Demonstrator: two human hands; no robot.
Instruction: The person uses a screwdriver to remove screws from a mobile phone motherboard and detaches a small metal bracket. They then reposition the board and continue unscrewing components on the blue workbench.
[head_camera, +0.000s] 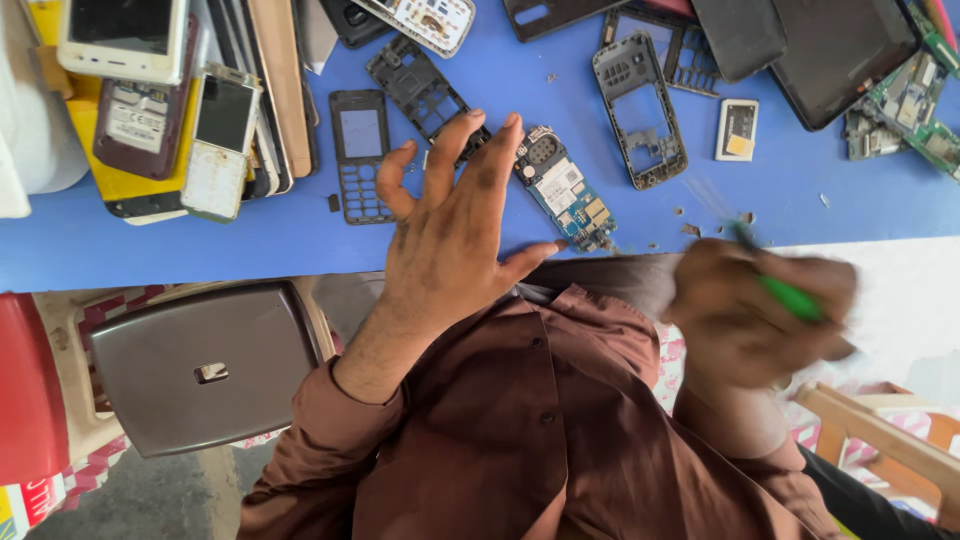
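Left hand (450, 235) fingers spread wide, hovering above blue-green phone circuit board (565, 190), touch unclear. Right hand (755, 310), blurred, fisted round green-handled screwdriver (775, 285) at blue table (250, 235) edge; bare patch between.

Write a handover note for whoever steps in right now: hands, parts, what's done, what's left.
Left hand: open, fingers spread over the circuit board and a black frame; contact unclear.
Right hand: shut on a green tool, at the blue table edge.
Done: board lies bare; keypad frame and grey frame lie apart.
Left: nothing is put together.
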